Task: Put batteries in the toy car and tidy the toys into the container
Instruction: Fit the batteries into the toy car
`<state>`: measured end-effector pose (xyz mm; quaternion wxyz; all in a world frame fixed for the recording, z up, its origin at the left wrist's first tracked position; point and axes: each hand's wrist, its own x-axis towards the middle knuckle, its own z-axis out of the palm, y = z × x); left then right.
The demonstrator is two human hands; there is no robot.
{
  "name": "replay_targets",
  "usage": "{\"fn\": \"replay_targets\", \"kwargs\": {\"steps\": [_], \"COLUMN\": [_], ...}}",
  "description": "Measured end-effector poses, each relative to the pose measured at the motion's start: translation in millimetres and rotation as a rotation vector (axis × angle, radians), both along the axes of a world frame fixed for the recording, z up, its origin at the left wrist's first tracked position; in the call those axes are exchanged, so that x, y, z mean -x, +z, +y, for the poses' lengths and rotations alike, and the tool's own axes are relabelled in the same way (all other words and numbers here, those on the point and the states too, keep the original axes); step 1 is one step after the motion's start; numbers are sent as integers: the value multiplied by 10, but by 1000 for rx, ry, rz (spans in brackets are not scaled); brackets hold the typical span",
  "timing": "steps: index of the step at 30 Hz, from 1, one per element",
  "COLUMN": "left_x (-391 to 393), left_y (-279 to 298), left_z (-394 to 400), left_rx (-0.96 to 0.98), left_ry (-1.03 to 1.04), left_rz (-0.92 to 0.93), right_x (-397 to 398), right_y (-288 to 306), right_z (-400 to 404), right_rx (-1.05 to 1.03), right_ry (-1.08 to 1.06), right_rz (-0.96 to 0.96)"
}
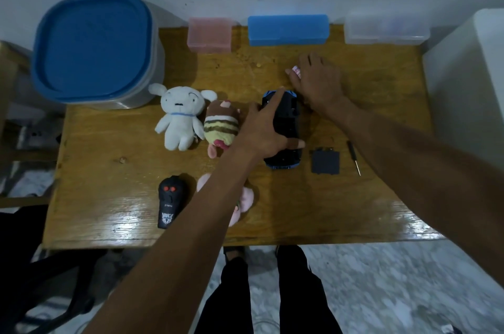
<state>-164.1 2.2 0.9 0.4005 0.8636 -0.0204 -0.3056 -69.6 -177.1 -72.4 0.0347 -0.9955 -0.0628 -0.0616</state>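
Observation:
A black and blue toy car [286,115] lies upside down in the middle of the wooden table [109,142], and my left hand [261,129] grips it from the left side. Behind the car, my right hand [313,80] rests palm down on the table over a small pink and white object [296,71], which may be a battery. The car's black battery cover [326,161] lies to the right of the car, with a small screwdriver [353,157] beside it. The big container [95,50] with a blue lid stands at the back left.
A white plush [178,115] and a striped plush [221,126] lie left of the car. A pink plush [245,197] sits partly under my left forearm, next to a black remote [170,200]. Pink [210,33], blue [287,29] and clear [386,28] boxes line the back edge.

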Motion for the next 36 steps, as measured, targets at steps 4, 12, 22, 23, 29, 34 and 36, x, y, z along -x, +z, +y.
{"fn": "replay_targets", "kwargs": {"steps": [4,12,22,23,29,34,36], "left_x": [68,101,214,238,263,205,199], "left_y": [41,56,185,183,330,410,423], "left_z": [28,-46,-10,1,29,57,69], "left_rx": [-51,-33,309,366,531,492,492], "left_ry": [-65,-37,167,205,255,249,243], "left_rz": [43,63,149,150,78,-26,-54], "right_x": [41,100,469,499,650,725,755], "right_y": [68,479,1298,1344,1452,1460,1438], "right_z": [28,75,205,229,312,355,389], "right_rx": [-15,-297,-933,-921,-874,-926,-915], "right_ry": [43,-212,-470,-435,-256,-262,-287], "right_rz": [35,245,424,417,350,216,164]}}
